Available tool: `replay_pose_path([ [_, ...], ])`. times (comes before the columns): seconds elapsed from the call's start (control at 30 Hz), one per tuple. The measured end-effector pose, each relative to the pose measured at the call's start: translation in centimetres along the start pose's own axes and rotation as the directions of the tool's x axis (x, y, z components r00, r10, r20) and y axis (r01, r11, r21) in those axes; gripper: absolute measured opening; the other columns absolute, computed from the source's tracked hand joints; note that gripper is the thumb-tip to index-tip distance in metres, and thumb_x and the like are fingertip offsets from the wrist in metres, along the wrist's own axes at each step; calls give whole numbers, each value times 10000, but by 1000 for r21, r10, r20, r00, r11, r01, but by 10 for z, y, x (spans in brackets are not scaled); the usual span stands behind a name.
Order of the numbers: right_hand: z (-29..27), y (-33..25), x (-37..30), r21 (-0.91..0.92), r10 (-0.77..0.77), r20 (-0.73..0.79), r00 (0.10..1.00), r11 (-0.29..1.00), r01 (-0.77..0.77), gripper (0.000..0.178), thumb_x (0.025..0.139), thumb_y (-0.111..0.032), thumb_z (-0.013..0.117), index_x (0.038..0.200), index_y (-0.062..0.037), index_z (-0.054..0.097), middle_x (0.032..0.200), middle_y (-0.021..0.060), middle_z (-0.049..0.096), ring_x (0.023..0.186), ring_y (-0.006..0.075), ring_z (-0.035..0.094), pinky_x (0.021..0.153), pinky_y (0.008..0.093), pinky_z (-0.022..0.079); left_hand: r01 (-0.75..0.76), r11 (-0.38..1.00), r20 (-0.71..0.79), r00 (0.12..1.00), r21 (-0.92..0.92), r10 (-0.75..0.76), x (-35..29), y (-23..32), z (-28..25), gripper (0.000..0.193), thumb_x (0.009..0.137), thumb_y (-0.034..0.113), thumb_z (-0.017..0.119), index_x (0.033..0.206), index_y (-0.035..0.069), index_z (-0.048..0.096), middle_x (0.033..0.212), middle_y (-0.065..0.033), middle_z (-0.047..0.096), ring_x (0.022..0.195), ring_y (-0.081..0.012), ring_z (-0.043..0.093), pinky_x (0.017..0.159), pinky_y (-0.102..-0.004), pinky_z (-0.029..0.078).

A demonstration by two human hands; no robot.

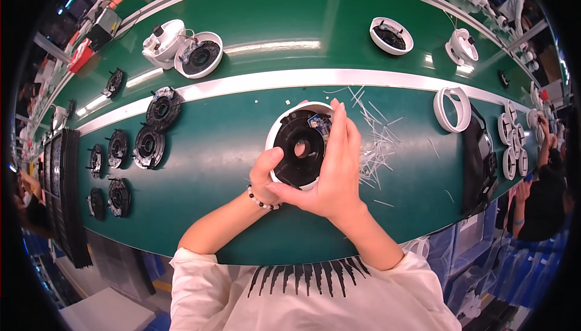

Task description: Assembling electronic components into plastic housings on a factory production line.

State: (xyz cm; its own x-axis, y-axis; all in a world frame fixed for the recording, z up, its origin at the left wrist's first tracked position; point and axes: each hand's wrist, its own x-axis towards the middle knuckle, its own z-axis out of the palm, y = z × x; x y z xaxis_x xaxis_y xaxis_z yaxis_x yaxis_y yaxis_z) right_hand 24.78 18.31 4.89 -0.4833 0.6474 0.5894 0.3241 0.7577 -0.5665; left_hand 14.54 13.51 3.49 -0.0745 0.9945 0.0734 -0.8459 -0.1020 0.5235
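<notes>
Between my two hands, above the middle of the green table, is a round white housing (273, 135) with a black ring-shaped insert (289, 155) inside it. A small blue circuit board (319, 123) shows at the insert's upper right, and the centre has a round hole. My left hand (264, 176) grips the housing's lower left side, its thumb on the rim and its other fingers mostly hidden underneath. Around the right side wraps my right hand (340, 170), fingers stretched up along the edge and thumb across the bottom.
Thin white strips (375, 149) lie scattered right of my hands. Several black ring parts (148, 147) rest at the left, near a black rack (60, 192). An empty white ring (452, 109) and stacked white rings (512, 140) are at the right. White housings (391, 36) sit beyond the pale rail (254, 83).
</notes>
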Motion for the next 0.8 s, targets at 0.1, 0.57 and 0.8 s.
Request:
replay_pose_path([
  [0.1, 6, -2, -3, 35, 33, -23, 999, 999, -33, 1116, 543, -529, 701, 1279, 117, 166, 1246, 272, 325, 1095, 388, 362, 897, 438, 326, -68, 997, -38, 997, 41, 69, 4, 1, 1, 781, 698, 333, 544, 1318, 22, 183, 1237, -162, 375, 1103, -247, 434, 939, -356, 366],
  [0.57, -96, 98, -16, -344, -92, -41, 995, 936, 73, 539, 639, -243, 664, 1100, -38, 473, 1274, 179, 375, 1190, 381, 301, 978, 514, 182, 88, 969, -458, 889, 230, 29, 153, 29, -28, 321, 879, 271, 326, 1044, 26, 451, 1092, -156, 531, 1065, -284, 489, 914, -437, 394],
  [0.8, -190, 257, -31, -660, 194, -1, 981, 737, -147, 349, 684, -134, 637, 1000, -12, 554, 1037, 162, 560, 1029, 347, 484, 906, 428, 351, 79, 946, -394, 918, 313, 54, 270, 14, -115, 397, 872, 192, 456, 1211, 36, 322, 1226, -171, 408, 1149, -302, 395, 932, -521, 328],
])
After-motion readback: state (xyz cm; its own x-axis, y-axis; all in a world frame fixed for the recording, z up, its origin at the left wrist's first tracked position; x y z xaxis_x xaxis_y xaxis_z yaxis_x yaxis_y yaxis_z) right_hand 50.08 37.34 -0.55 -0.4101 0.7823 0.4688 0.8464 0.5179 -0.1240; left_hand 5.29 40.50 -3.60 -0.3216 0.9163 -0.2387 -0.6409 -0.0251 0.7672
